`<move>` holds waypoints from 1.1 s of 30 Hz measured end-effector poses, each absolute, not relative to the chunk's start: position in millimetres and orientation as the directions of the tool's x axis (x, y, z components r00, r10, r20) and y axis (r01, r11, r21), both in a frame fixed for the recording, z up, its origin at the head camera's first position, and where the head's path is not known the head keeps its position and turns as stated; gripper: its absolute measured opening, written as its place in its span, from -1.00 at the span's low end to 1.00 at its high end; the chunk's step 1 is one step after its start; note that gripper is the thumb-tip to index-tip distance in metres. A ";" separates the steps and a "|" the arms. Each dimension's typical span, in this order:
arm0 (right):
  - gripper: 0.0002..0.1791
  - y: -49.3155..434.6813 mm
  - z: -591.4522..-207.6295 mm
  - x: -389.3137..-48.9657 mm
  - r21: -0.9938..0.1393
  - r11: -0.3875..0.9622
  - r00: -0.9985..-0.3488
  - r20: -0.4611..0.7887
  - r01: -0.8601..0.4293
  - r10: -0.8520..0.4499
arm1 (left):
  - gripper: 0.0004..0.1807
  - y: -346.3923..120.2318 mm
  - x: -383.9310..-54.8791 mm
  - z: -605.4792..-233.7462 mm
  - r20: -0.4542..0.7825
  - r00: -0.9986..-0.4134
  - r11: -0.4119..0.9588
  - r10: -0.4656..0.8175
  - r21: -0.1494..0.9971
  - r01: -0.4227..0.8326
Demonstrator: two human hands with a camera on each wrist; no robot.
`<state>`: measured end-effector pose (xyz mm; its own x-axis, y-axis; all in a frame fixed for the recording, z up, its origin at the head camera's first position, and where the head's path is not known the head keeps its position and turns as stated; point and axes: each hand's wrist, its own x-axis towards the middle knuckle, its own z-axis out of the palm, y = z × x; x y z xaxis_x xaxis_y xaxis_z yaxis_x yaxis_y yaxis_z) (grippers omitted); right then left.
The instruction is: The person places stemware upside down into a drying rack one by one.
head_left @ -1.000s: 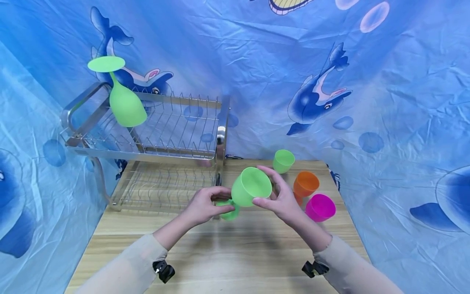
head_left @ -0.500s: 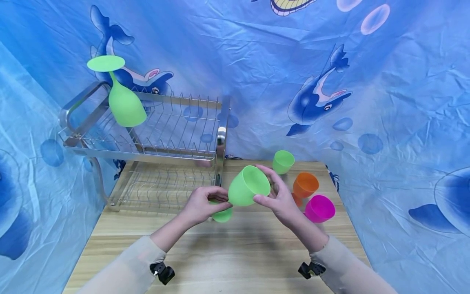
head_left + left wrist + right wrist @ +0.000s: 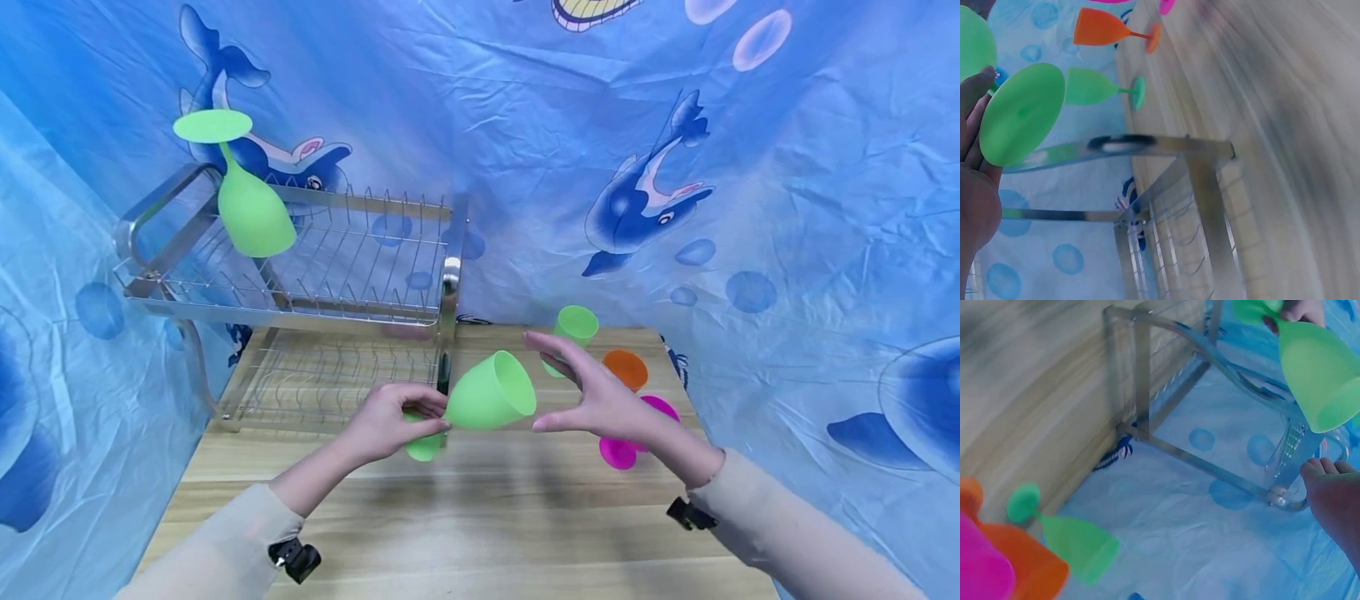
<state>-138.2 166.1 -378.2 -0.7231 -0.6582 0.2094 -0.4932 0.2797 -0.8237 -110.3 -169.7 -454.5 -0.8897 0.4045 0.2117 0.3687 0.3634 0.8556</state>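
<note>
Goblet, held (image 3: 483, 398): smooth matte green, round-bowled, disc-footed; tilted sideways in the air above the table, mouth toward the right hand.
Left hand (image 3: 386, 425): thumb and fingers pinching its stem.
Right hand (image 3: 600, 400): spread wide, fingers nearly straight, just beside the rim, holding nothing.
Dish rack (image 3: 300, 321): shiny metal, wire-slotted, two tiers; upper contains one inverted green goblet (image 3: 257, 218).
Table (image 3: 465, 525): wood-grained; bears upright green (image 3: 577, 323), orange (image 3: 625, 369) and magenta goblets (image 3: 617, 454).
</note>
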 end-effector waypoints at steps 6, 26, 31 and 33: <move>0.17 157.0 -365.1 -139.2 -0.646 0.436 -0.663 0.146 -0.626 -0.734 | -0.77 -179.9 -111.3 -437.7 0.162 -0.870 0.436 0.466 0.813 0.385; 0.01 135.1 -373.0 -142.0 -0.575 0.432 -0.633 0.205 -0.695 -0.746 | -0.78 -190.8 -114.7 -417.8 0.129 -0.832 0.459 0.540 0.783 0.419; -0.02 138.5 -378.3 -139.6 -0.590 0.434 -0.651 0.217 -0.681 -0.727 | -0.70 -191.4 -112.8 -418.0 0.158 -0.834 0.494 0.528 0.742 0.454; -0.03 140.7 -381.0 -138.8 -0.603 0.431 -0.660 0.222 -0.672 -0.718 | -0.63 -193.9 -110.2 -416.1 0.182 -0.840 0.512 0.510 0.720 0.467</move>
<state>-138.8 140.7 -381.0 -0.6598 -0.7180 0.2215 -0.6716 0.4312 -0.6025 -110.2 -193.9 -416.1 -0.8404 0.5105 0.1820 0.4673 0.5124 0.7205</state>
